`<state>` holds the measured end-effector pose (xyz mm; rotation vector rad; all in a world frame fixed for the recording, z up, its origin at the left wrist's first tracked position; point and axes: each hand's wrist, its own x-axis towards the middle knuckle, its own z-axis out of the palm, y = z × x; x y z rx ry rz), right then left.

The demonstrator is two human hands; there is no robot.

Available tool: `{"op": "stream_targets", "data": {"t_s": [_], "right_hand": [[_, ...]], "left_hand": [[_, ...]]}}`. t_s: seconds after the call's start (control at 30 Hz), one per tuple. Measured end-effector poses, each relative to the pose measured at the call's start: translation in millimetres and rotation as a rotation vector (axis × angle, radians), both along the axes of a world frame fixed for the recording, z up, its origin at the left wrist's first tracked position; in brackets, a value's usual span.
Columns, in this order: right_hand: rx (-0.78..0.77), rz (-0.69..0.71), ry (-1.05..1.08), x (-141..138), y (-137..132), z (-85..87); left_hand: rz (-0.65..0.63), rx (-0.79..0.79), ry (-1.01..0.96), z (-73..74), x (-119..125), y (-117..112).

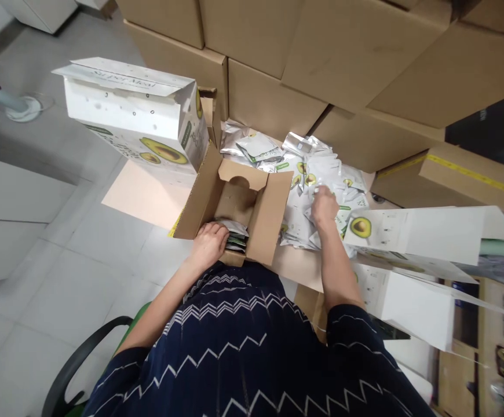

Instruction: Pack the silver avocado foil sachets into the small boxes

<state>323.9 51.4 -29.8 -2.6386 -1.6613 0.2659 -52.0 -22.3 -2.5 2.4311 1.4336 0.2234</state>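
The left hand [211,242] is curling over the near left corner of the open carton [273,214], grip unclear, packets [237,236] lying inside; and rightward, sachets [298,217] are sprawling over the worktop [293,266], the right hand [325,208] touching them, its grip hidden

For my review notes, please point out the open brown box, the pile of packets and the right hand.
Open brown box [270,218]: head view, on its right-hand flap.
Pile of packets [296,209]: head view, on white packets beside the hand.
Right hand [325,207]: head view, on its back.
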Motion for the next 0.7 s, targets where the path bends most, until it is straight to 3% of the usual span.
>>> {"op": "stream_targets", "data": {"t_s": [0.1,0.23,0.3,0.37,0.47,0.57,0.7], "right_hand": [[0.35,-0.075,0.17,3,-10,48.6],[0.86,0.142,0.503,-20,-32,127.3],[0.89,0.273,0.641,-45,-40,157.4],[0.746,0.426,0.686,-74,-40,172.9],[0.38,0.675,0.654,-120,-28,167.6],[0.059,0.875,0.582,-161,-7,140.8],[-0.243,0.919,0.402,-199,20,100.9]], "left_hand": [[-0.001,0.001,-0.026,-1.7,0,0],[0.014,-0.011,-0.065,-5.2,-1,1],[0.021,-0.015,-0.066,-6.5,-1,2],[0.024,-0.021,-0.054,-6.7,-1,3],[0.018,-0.037,-0.044,-5.3,-1,3],[0.019,-0.048,-0.049,-3.3,-1,3],[0.031,-0.044,-0.063,-2.2,1,3]]}}
